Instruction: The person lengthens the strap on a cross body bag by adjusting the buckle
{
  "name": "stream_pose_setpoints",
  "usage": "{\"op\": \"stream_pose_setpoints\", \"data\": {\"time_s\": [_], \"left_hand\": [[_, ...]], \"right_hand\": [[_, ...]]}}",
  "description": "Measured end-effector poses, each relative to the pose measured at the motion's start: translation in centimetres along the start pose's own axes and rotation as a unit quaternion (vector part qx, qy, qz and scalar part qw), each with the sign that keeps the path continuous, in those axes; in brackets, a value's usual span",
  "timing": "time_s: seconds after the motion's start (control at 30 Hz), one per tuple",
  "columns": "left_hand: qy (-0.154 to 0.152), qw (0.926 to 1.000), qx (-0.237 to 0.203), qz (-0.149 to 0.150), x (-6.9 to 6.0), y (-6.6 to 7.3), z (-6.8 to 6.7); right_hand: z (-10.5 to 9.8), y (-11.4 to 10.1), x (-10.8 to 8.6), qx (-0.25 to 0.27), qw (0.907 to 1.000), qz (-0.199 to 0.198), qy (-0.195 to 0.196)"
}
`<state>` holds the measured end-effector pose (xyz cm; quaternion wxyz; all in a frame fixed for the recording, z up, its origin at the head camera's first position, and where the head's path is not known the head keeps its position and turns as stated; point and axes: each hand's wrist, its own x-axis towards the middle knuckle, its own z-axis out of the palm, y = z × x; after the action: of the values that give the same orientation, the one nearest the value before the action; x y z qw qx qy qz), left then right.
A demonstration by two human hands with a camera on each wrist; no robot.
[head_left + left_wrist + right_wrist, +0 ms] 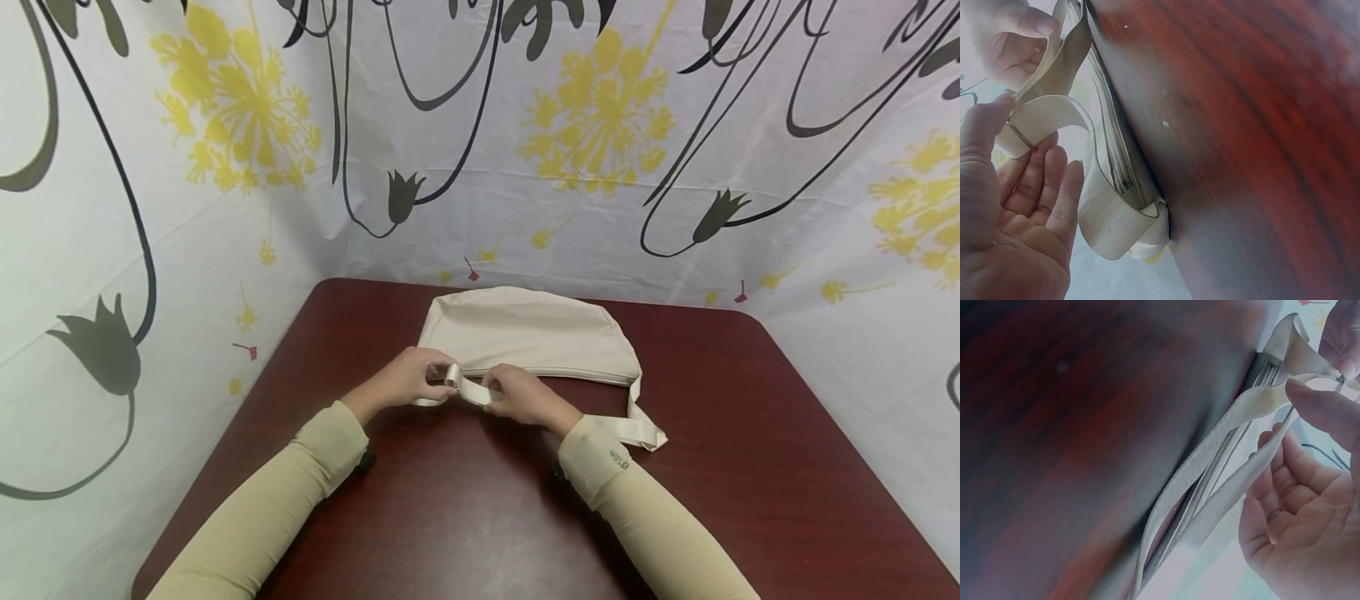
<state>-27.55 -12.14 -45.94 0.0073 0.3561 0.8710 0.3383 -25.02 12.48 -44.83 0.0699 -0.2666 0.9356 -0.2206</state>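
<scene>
A cream shoulder bag [532,329] lies on the table, its zipper edge toward me. Its webbing strap [474,392] comes off both ends and passes through my hands. With thumb and fingers my left hand [405,379] pinches the strap at a thin metal slider [1021,135], seen in the left wrist view. Just to the right, my right hand [525,396] pinches the strap between thumb and fingers; in the right wrist view two layers of strap run past this hand [1316,506]. A loop of strap [1116,215] hangs beside the bag's zipper [1113,131].
The dark red wooden table [480,508] has rounded back corners. A white cloth [465,150] printed with yellow flowers and grey tulips stands behind it and at both sides. The strap's folded right part [633,429] rests on the table beyond my right wrist.
</scene>
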Motion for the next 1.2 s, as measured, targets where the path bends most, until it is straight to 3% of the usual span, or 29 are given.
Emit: {"op": "stream_pose_setpoints", "data": {"time_s": [0.7,1.2], "left_hand": [[-0.006,0.9999,-0.011,0.003,0.05,-0.24,0.10],[0.005,0.9997,-0.024,0.004,-0.12,-0.31,0.09]], "right_hand": [[-0.18,-0.40,0.36,0.032,0.9979,-0.053,0.017],[0.10,-0.81,0.55,0.041,0.9980,-0.046,0.012]]}}
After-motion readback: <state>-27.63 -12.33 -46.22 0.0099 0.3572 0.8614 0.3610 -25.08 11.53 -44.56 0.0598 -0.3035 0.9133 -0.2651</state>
